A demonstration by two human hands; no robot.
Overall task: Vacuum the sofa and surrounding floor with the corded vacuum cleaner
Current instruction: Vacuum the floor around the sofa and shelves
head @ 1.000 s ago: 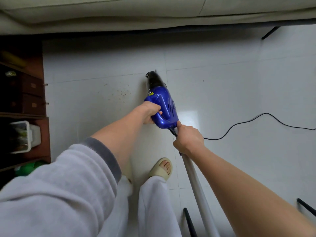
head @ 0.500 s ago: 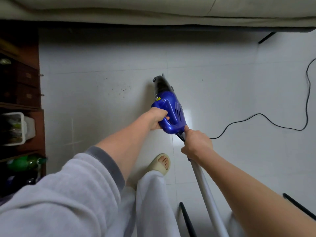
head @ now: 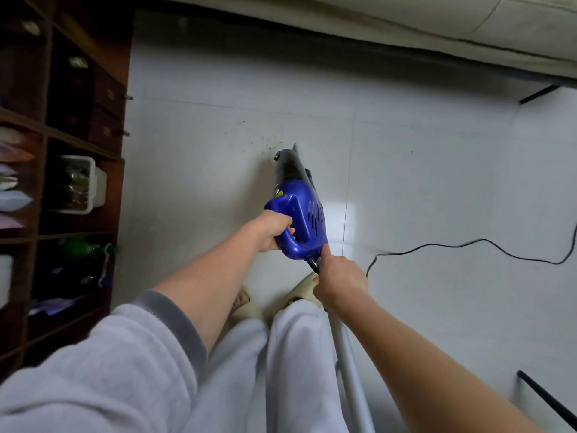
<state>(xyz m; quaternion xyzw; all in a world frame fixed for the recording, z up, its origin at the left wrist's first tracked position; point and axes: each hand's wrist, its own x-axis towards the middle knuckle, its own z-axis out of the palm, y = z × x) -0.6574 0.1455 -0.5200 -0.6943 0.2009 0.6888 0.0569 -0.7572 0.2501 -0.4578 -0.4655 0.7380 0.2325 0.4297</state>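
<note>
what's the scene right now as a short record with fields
tool: blue vacuum, nozzle down at the floor
left hand: grips the vacuum handle
right hand: holds the cord and white tube just behind the vacuum
dirt: dark crumbs just ahead of the nozzle
sofa: along the top edge
shelf: on the left, holding a white tub

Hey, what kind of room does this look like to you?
Probably a living room in a home. A pale fabric sofa edge runs along glossy white floor tiles, and dark wooden cubby shelves hold household clutter. The left hand grips a blue corded handheld vacuum.
</note>
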